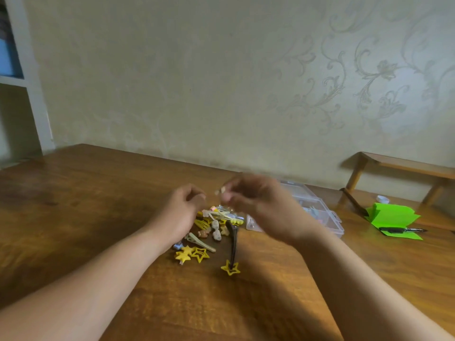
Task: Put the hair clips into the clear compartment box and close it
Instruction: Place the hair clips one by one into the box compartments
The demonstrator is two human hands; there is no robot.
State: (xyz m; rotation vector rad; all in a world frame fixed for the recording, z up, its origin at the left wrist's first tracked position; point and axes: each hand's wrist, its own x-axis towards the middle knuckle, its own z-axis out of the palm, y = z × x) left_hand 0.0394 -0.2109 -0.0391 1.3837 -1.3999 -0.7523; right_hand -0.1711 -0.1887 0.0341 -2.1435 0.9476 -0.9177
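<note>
a heap of small hair clips (214,230) lies on the brown wooden table (86,205), mostly yellow: solid and outline star shapes, slim beige snap clips, a few tiny bear-like pieces, one long black clip (232,244) ending in a yellow star. the left hand (183,210) hovers over the heap's left edge, fingers curled loosely, nothing visibly gripped. the right hand (256,203), blurred, is raised above the heap and pinches a small pale clip (220,191) at its fingertips. the clear plastic compartment box (317,210) sits open just right of the heap, partly hidden behind the right hand, with some small items inside. folded green paper (391,215) with a black pen (403,230) lies further right.
</note>
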